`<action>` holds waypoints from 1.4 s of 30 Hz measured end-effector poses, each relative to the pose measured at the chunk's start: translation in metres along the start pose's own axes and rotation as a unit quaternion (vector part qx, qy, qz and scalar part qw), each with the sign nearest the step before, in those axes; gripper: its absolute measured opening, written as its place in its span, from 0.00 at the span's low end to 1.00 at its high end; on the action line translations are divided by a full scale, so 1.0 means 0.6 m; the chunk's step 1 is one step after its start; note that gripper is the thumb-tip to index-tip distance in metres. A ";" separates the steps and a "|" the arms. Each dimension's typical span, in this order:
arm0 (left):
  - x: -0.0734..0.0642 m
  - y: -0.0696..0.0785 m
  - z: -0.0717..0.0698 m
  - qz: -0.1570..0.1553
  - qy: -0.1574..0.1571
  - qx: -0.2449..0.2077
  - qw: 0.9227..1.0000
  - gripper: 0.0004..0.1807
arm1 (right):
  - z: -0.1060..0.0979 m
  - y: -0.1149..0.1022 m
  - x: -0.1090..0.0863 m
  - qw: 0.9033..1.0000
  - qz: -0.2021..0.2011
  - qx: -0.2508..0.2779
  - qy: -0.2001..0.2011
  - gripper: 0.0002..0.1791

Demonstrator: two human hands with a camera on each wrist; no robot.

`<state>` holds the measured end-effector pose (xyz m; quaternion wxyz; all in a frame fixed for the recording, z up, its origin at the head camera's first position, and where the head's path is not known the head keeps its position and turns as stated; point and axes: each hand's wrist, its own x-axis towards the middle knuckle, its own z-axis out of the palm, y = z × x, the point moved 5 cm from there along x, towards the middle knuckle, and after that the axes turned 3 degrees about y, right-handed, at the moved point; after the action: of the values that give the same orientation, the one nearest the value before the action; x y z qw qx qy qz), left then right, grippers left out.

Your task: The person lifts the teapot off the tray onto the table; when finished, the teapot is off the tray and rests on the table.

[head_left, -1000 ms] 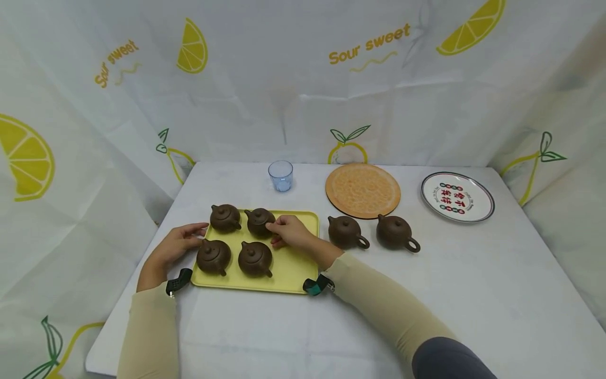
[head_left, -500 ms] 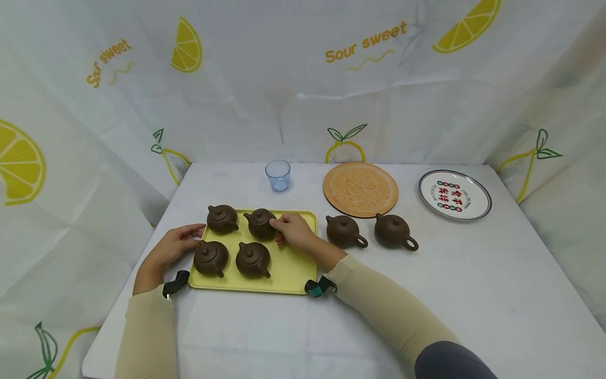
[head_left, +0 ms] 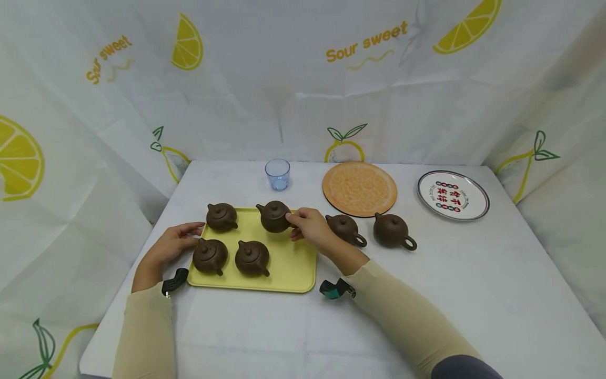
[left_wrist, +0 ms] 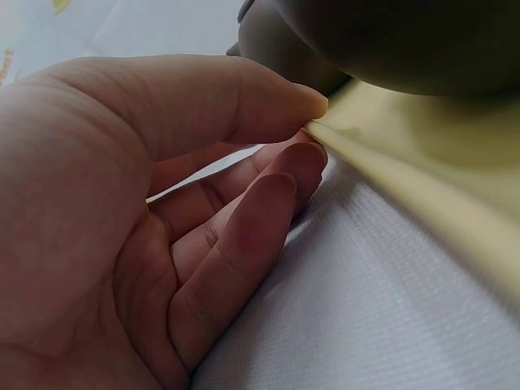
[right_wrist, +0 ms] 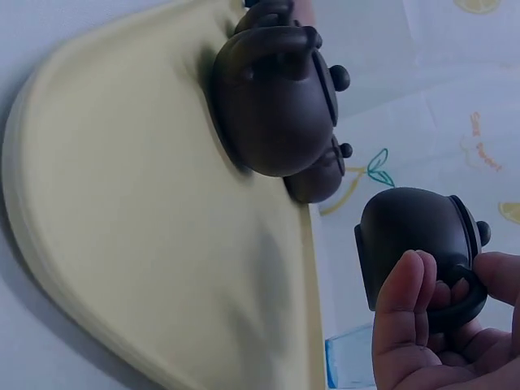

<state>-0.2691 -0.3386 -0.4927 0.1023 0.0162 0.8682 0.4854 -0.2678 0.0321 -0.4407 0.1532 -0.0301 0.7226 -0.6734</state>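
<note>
left hand (head_left: pixel 168 247): bent at the left edge of the yellow tray (head_left: pixel 293 268), with thumb over the rim and fingers beneath, in what looks like a light pinch on that edge alone.
front-left teapot (head_left: pixel 210 256): upright on the tray, just inside the edge from the left hand.
rear-left teapot (head_left: pixel 221 217): near the tray's far left corner, lid on.
front-middle teapot (head_left: pixel 252 258): upright on the tray, nearer the person, to the left of the held teapot (head_left: pixel 274 216) and apart from it; probably the closest obstacle on that side.
held teapot: clear above the tray's far part, roughly upright, lid on; just left of the right fingers, well apart from the left hand, with the long axis from spout at far left to handle at near right.
blue glass (head_left: pixel 278 175): beyond the tray, apart from the held teapot.
right hand (head_left: pixel 312 229): closed round the handle, thumb on top and fingers about the loop, gripping nothing else; over the tray's right part, bare beneath.
nearer table teapot (head_left: pixel 345 226): right of the tray, partly hidden by the right hand and wrist; contact impossible to tell.
orange round board (head_left: pixel 360 189): behind the table teapots.
far table teapot (head_left: pixel 391 230): upright on the table, handle to the near right.
printed plate (head_left: pixel 473 202): at far right, out of the way.
</note>
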 end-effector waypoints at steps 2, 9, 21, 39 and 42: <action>-0.001 0.001 0.000 -0.004 0.000 -0.001 1.000 0.31 | -0.012 -0.005 -0.006 1.000 0.000 0.001 0.006 0.14; -0.004 0.002 0.000 -0.014 -0.003 -0.005 1.000 0.33 | -0.053 -0.022 -0.027 1.000 -0.011 -0.008 0.010 0.15; 0.000 0.002 0.007 -0.004 0.007 -0.012 1.000 0.31 | -0.139 -0.029 -0.074 0.999 -0.023 -0.008 0.043 0.18; -0.002 0.003 -0.001 -0.012 0.000 -0.006 1.000 0.32 | -0.336 -0.016 -0.163 0.989 -0.036 -0.053 0.136 0.21; -0.005 0.010 0.000 -0.011 0.000 -0.005 1.000 0.32 | -0.367 -0.007 -0.179 0.986 -0.037 -0.063 0.149 0.22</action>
<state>-0.2667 -0.3361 -0.4872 0.1076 0.0056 0.8658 0.4887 -0.2239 0.2707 -0.4070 0.0165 0.0344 0.7770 -0.6284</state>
